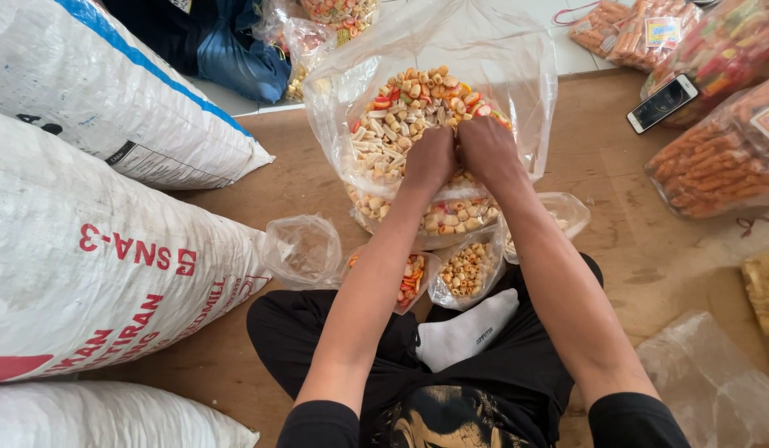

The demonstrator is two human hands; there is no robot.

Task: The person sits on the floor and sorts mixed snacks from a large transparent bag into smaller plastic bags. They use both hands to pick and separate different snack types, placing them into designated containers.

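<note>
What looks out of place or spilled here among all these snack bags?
Nothing has spilled; the snacks stay in their bags. The one odd item is a smartphone lying loose on the wooden floor among packed snack bags. Both the left hand and right hand press into the big open bag.

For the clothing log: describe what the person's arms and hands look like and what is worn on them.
Both arms are bare from above the elbow down. Short black sleeves end at the upper arms. The left hand and right hand wear no gloves, and no rings, watch or bands show on the parts in view. The fingers are hidden.
</note>
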